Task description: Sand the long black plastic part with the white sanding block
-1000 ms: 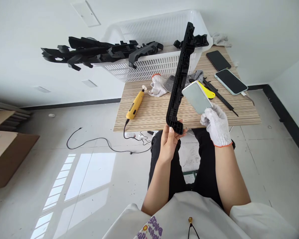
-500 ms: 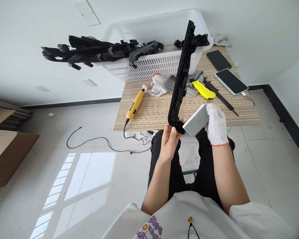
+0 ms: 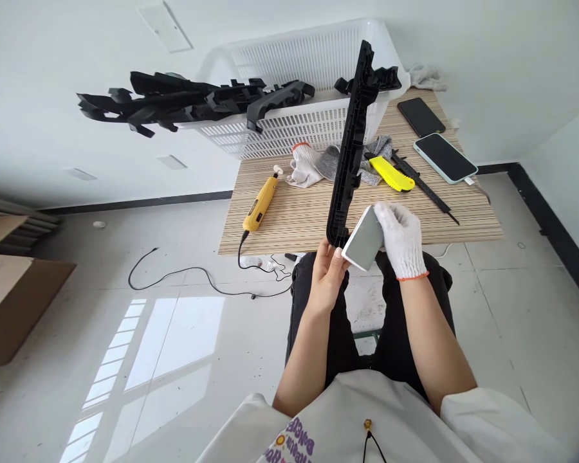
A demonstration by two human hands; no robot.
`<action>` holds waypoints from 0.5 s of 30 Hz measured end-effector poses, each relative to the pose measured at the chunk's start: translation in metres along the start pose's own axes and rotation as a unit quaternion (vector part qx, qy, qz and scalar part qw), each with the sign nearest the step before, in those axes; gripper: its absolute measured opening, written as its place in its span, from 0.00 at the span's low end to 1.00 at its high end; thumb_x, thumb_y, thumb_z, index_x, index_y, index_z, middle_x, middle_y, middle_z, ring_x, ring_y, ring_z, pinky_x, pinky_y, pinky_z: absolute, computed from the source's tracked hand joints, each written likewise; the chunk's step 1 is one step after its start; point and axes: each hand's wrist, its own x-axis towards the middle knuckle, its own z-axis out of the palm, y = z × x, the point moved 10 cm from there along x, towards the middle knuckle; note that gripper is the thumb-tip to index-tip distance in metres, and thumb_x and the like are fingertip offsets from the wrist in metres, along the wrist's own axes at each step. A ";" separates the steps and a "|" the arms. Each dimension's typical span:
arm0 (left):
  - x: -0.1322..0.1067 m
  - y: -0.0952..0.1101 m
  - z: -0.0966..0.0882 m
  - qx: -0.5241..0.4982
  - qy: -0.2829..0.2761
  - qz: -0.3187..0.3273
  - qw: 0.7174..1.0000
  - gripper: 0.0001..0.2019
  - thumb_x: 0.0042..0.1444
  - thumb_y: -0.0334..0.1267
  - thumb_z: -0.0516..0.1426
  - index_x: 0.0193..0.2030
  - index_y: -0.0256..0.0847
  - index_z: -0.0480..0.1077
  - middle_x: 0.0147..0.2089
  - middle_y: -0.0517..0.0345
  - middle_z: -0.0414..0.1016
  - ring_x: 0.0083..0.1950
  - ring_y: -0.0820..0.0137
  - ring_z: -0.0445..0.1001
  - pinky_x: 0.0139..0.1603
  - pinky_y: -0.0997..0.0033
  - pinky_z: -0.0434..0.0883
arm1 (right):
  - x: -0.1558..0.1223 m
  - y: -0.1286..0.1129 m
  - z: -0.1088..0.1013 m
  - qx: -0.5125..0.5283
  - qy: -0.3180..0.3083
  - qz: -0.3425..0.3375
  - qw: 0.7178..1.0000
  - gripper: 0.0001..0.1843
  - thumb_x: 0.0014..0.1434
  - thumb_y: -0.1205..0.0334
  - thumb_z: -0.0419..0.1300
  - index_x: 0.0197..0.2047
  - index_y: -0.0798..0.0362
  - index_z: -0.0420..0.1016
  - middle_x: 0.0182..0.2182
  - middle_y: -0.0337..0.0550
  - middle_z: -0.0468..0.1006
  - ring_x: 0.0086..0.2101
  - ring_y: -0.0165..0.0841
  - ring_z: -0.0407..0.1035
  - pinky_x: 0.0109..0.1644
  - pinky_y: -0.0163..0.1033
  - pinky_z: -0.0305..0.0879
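Observation:
My bare left hand [image 3: 329, 273] grips the lower end of a long black plastic part [image 3: 351, 145], which stands nearly upright over the table's front edge. My right hand [image 3: 401, 239], in a white knit glove with an orange cuff, is closed on a flat pale grey-green block [image 3: 364, 238]. The block's edge rests against the bottom end of the black part, just above my left thumb.
A striped wooden table [image 3: 289, 215] holds a white slatted basket [image 3: 309, 83] with several black parts [image 3: 183, 99] sticking out left, a yellow corded tool [image 3: 260, 202], loose gloves [image 3: 305, 166], a yellow utility knife [image 3: 390, 174], a black strip [image 3: 424, 186] and two phones [image 3: 444, 157]. A cable [image 3: 193, 276] lies on the floor.
My right hand has brought the pale block down from beside the part's middle to its lower end, and closer to my left hand. The black part stands slightly more upright.

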 end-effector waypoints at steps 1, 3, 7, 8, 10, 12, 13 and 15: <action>0.000 -0.001 -0.002 0.007 0.008 -0.005 1.000 0.19 0.64 0.53 0.61 0.58 0.51 0.71 0.59 0.55 0.76 0.60 0.64 0.76 0.59 0.65 0.74 | 0.000 0.000 0.004 -0.008 -0.018 -0.004 1.000 0.21 0.53 0.40 0.67 0.30 0.52 0.76 0.23 0.37 0.70 0.23 0.28 0.63 0.19 0.31 0.59; -0.001 -0.001 -0.003 0.014 0.013 -0.008 1.000 0.19 0.63 0.53 0.62 0.57 0.50 0.71 0.59 0.54 0.76 0.61 0.63 0.76 0.59 0.63 0.74 | 0.001 0.000 0.005 -0.003 -0.022 -0.006 1.000 0.21 0.53 0.41 0.67 0.31 0.52 0.77 0.23 0.38 0.71 0.24 0.28 0.64 0.20 0.31 0.59; 0.000 0.004 0.005 0.001 -0.020 0.007 1.000 0.19 0.63 0.51 0.63 0.57 0.49 0.70 0.59 0.53 0.76 0.60 0.62 0.76 0.60 0.60 0.74 | 0.006 0.004 -0.003 0.047 0.028 0.010 0.998 0.20 0.55 0.41 0.66 0.30 0.51 0.74 0.23 0.37 0.70 0.23 0.28 0.64 0.20 0.32 0.62; 0.000 0.005 0.006 0.000 -0.024 0.009 1.000 0.18 0.63 0.50 0.63 0.57 0.49 0.70 0.59 0.53 0.76 0.60 0.62 0.76 0.60 0.60 0.74 | 0.007 0.004 -0.001 0.046 0.019 0.015 0.999 0.20 0.55 0.41 0.66 0.30 0.51 0.74 0.23 0.37 0.69 0.23 0.28 0.64 0.20 0.32 0.62; 0.000 0.007 0.006 0.004 -0.023 0.010 1.000 0.19 0.63 0.50 0.63 0.57 0.49 0.71 0.59 0.52 0.76 0.60 0.62 0.76 0.60 0.60 0.74 | 0.008 0.004 0.004 0.034 -0.008 0.017 0.999 0.19 0.54 0.42 0.66 0.31 0.51 0.74 0.22 0.36 0.68 0.22 0.28 0.64 0.18 0.31 0.61; 0.000 0.008 0.006 0.010 -0.019 0.010 1.000 0.20 0.62 0.52 0.63 0.57 0.49 0.71 0.59 0.51 0.77 0.60 0.61 0.76 0.60 0.59 0.74 | 0.007 0.003 0.004 0.033 -0.013 0.015 0.999 0.19 0.54 0.42 0.66 0.31 0.51 0.75 0.22 0.36 0.68 0.21 0.28 0.64 0.17 0.31 0.61; 0.000 0.008 0.006 0.012 -0.020 0.011 1.000 0.20 0.62 0.52 0.63 0.57 0.48 0.72 0.60 0.51 0.77 0.60 0.60 0.76 0.60 0.59 0.75 | 0.006 0.002 0.002 0.037 -0.008 0.013 0.999 0.20 0.55 0.42 0.65 0.31 0.51 0.75 0.22 0.36 0.69 0.21 0.28 0.64 0.17 0.31 0.61; 0.000 0.008 0.007 0.017 -0.026 0.011 0.999 0.22 0.62 0.53 0.63 0.58 0.48 0.72 0.60 0.49 0.76 0.61 0.58 0.76 0.60 0.59 0.75 | 0.004 0.001 0.000 0.037 -0.006 0.010 0.999 0.20 0.55 0.41 0.65 0.31 0.51 0.75 0.22 0.36 0.69 0.21 0.28 0.64 0.17 0.30 0.61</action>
